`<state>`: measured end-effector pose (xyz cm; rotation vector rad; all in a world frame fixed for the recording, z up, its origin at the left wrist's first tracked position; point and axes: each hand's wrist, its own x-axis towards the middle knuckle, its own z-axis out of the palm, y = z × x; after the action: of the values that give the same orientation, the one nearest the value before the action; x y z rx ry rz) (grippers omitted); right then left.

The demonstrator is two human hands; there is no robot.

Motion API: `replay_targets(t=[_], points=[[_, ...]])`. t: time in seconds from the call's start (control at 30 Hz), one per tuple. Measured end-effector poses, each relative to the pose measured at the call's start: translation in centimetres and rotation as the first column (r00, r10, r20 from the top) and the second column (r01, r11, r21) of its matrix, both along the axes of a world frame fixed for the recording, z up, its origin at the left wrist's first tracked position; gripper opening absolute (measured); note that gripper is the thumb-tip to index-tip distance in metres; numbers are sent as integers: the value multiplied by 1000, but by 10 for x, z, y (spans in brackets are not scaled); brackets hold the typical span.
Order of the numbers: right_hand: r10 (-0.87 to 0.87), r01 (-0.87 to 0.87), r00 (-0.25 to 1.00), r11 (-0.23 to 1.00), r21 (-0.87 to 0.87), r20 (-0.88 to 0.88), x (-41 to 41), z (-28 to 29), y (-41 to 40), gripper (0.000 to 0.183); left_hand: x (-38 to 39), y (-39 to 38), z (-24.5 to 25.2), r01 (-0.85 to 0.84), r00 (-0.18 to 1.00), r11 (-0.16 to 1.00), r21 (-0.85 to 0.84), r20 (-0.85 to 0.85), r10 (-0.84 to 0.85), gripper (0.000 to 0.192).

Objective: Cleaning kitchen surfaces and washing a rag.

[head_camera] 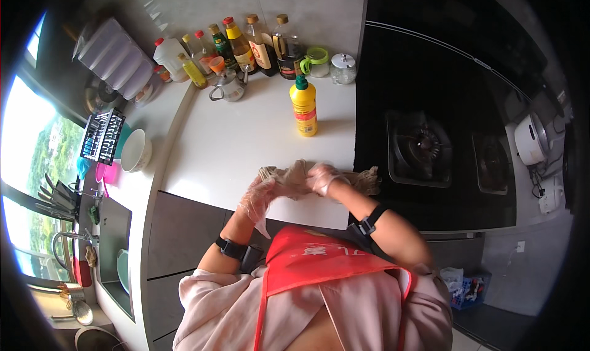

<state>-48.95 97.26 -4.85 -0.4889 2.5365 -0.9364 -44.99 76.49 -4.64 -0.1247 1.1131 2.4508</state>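
Both hands wear clear plastic gloves and hold a crumpled beige cloth rag over the front edge of the white countertop. My left hand grips the rag's left end. On its middle part lies my right hand, slightly blurred, fingers bent onto the fabric. The rag's right end reaches the black glass hob. Behind the hands stands an upright yellow plastic bottle with a green cap, touched by neither hand.
Sauce bottles, a steel teapot, a green-lidded jar and a glass jar line the wall. A gas burner is at right. Left are a white bowl, a knife block and a sink.
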Motion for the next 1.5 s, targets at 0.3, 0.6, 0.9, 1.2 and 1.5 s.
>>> replay_targets(t=[0.3, 0.6, 0.9, 1.2, 1.5], points=[[-325, 573, 790, 93, -814, 520, -8, 39, 87, 17, -22, -34, 57, -116, 986, 983, -143, -133, 97, 32], [-71, 556, 822, -122, -822, 566, 7, 94, 100, 29, -37, -23, 69, -77, 997, 891, -447, -4, 83, 44], [-246, 731, 626, -144, -667, 740, 12, 37, 167, 22, -46, -66, 12, 58, 998, 924, -378, 9, -59, 28], [-586, 473, 756, 180, -863, 292, 19, 117, 166, 20, -81, -98, 63, -424, 896, 509, -749, -430, 114, 24], [-775, 425, 632, 359, -831, -12, 20, 131, 184, 23, -69, -95, 111, -703, 687, 582, -409, -602, 406, 21]])
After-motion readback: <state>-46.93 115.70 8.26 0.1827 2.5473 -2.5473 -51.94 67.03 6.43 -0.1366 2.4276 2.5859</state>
